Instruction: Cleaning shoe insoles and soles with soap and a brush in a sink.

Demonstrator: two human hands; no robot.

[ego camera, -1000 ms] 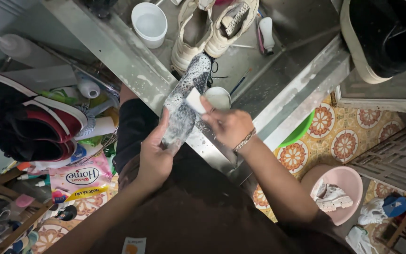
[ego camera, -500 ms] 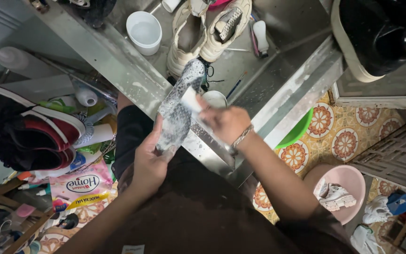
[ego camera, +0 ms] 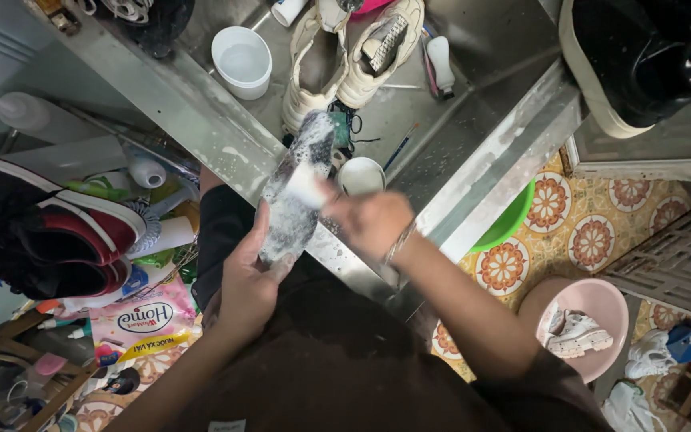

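Right now your right hand [ego camera: 369, 220] has its fingers pinched shut on a small white sponge block [ego camera: 307, 186], pressed flat against the sole of the soapy shoe [ego camera: 296, 192]; the hand is motion-blurred, so I can't tell the exact finger wrap. Your left hand [ego camera: 251, 280] grips the heel end of that shoe from below, fingers curled around it, sole turned up toward you, probably so the scrubbing face stays exposed and braced. You hold the shoe over the front rim of the steel sink [ego camera: 201, 108], toe pointing into the basin, so the foam looks likely to drip inside rather than on your lap. Just past the toe: a small white bowl [ego camera: 361, 174] and a thin brush [ego camera: 400, 146], both within easy reach of the right hand. Farther in the basin: a pair of cream sneakers [ego camera: 345, 56] and a white cup [ego camera: 241, 60]. On your left, a red-and-black sneaker [ego camera: 49, 232] sits on a shelf above a pink detergent pouch [ego camera: 141, 320]. On your right, a pink basin [ego camera: 593, 320] on the patterned tile floor [ego camera: 593, 240] holds a white shoe [ego camera: 576, 336].
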